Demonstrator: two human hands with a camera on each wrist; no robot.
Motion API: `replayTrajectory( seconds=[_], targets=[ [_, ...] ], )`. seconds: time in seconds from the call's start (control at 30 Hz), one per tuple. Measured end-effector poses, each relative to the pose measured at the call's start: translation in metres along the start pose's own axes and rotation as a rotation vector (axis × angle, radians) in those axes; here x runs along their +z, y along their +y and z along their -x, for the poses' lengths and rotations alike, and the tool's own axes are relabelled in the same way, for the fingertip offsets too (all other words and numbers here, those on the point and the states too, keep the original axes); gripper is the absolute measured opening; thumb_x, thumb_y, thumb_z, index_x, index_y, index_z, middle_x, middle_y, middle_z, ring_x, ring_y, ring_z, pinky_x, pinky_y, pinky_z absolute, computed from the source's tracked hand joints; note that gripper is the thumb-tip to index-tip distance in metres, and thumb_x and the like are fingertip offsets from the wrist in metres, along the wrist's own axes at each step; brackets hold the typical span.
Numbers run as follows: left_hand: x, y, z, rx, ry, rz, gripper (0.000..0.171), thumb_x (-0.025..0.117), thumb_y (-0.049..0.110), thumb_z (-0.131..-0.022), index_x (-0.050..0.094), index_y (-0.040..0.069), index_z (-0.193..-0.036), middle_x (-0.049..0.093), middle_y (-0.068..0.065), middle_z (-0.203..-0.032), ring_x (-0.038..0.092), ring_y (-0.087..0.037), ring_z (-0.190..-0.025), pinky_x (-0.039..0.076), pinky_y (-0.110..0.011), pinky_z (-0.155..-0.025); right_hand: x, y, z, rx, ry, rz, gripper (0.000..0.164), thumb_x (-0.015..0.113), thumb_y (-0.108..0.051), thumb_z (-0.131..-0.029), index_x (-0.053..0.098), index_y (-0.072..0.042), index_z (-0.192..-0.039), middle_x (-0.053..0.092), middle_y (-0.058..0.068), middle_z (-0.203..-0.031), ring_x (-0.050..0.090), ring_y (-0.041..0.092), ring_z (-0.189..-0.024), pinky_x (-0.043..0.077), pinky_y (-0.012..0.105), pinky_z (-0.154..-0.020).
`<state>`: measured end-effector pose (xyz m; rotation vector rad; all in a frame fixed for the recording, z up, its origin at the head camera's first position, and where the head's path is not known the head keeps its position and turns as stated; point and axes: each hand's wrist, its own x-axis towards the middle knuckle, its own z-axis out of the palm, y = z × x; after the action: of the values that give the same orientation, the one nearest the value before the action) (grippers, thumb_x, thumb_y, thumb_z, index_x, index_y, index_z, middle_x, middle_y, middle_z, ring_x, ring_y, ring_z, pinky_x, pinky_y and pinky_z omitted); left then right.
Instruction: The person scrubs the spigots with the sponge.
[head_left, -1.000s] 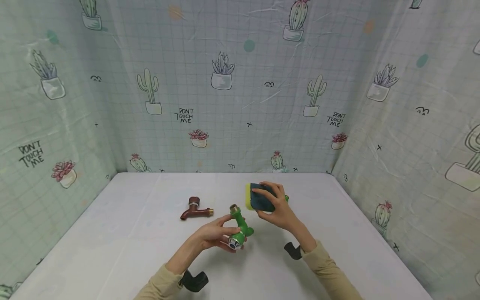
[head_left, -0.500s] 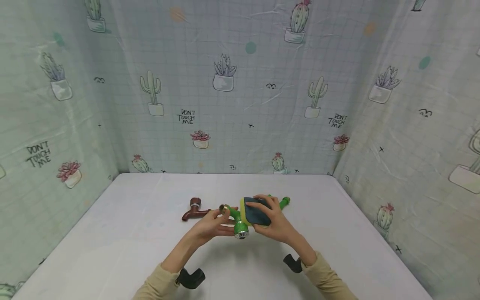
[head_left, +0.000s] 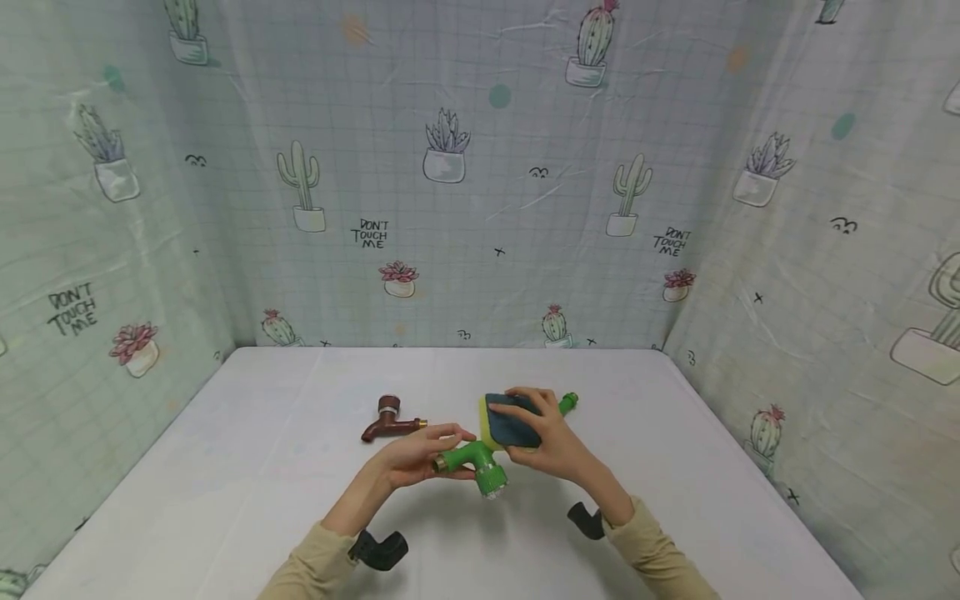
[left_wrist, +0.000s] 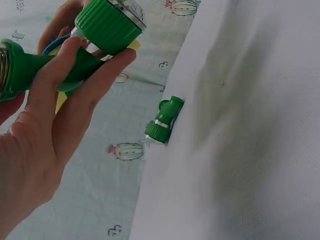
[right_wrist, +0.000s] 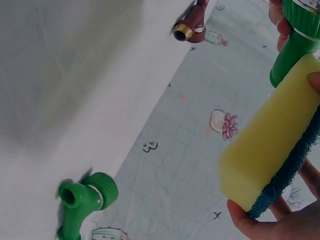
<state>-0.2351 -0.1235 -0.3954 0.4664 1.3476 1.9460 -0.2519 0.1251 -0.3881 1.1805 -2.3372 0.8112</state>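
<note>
My left hand [head_left: 411,458] holds a green faucet [head_left: 471,454] above the table. Its brass-threaded end points left, and its ribbed collar with a silvery end faces down toward me. In my right hand [head_left: 553,437] is a sponge [head_left: 512,422], gripped by its edges, with a yellow foam side and a dark scouring side. The yellow foam [right_wrist: 275,135] lies against the faucet in the right wrist view. Fingers of the left hand [left_wrist: 42,125] curl around the faucet body in the left wrist view; part of the sponge is hidden behind it there.
A brown faucet [head_left: 392,427] with a brass end lies on the white table [head_left: 262,467] to the left. Another green faucet [right_wrist: 82,205] lies behind the right hand, mostly hidden in the head view. A curtain printed with cacti [head_left: 450,233] encloses the table's back and sides.
The sponge has moved left and down from apart to against the faucet. My left hand has turned the faucet, and its threaded end has swung from upward to the left and dropped lower.
</note>
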Motion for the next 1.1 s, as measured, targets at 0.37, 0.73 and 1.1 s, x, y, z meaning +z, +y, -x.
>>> replayTrajectory(
  seconds=[0.37,0.73,1.1],
  targets=[
    [0.003,-0.016,-0.015,-0.143,0.132,-0.081,0.054,0.046,0.007,-0.091,0.022,-0.005,-0.138,0.037,-0.023,-0.13,0.059,-0.025,-0.094,0.052,-0.041,-0.083,0.008,-0.001,0.002,-0.009,-0.051,-0.008,0.057,0.07,-0.019,-0.075,0.048,-0.029,-0.127,0.04,0.009,-0.131,0.028,0.025,-0.116,0.047,0.04,-0.078],
    [0.011,-0.025,-0.017,-0.026,0.414,-0.042,0.053,0.056,0.005,-0.086,0.028,-0.002,-0.132,0.055,-0.011,-0.099,0.062,-0.027,-0.092,0.05,-0.046,-0.082,-0.003,0.006,0.005,-0.026,-0.007,0.036,0.059,0.07,-0.017,-0.073,0.048,-0.027,-0.127,0.04,0.01,-0.131,0.03,0.022,-0.11,0.045,0.04,-0.078],
    [0.013,-0.016,-0.021,0.082,0.67,0.002,0.061,0.058,0.007,-0.085,0.025,-0.001,-0.136,0.044,-0.023,-0.116,0.06,-0.03,-0.09,0.05,-0.049,-0.081,-0.015,0.016,-0.002,0.07,0.0,0.087,0.055,0.068,-0.018,-0.077,0.048,-0.026,-0.127,0.042,0.009,-0.131,0.034,0.025,-0.109,0.045,0.042,-0.077]
  ],
)
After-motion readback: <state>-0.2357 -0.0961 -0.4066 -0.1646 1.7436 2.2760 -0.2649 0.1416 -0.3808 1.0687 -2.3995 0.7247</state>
